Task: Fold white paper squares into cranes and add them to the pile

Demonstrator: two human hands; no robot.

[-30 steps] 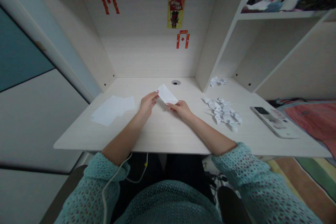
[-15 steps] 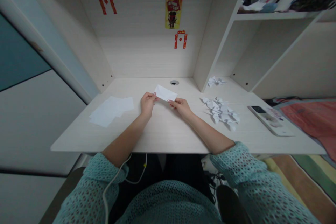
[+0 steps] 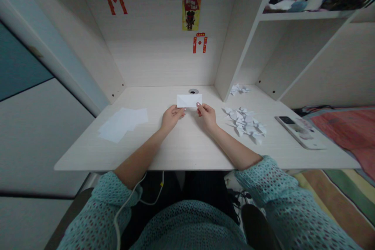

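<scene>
A small white rectangle of folded paper [image 3: 189, 100] is held just above the desk, its long side facing me. My left hand [image 3: 172, 117] pinches its lower left edge between thumb and fingers. At the lower right corner, my right hand [image 3: 207, 115] grips it, thumb on the near face. To the left lies a spread of flat white paper sheets [image 3: 124, 123]. Several folded white paper pieces [image 3: 246, 123] lie heaped right of my right hand.
More folded paper pieces [image 3: 240, 90] sit by the shelf upright at the back right. A white phone [image 3: 300, 133] lies on the desk [image 3: 181, 152] at the right. A round cable hole [image 3: 193, 91] is behind the held paper. A white cable [image 3: 118, 218] crosses my left sleeve.
The folded paper has turned from a slant to level and moved slightly right. Both hands have shifted right with it, still holding it. The view has tilted slightly.
</scene>
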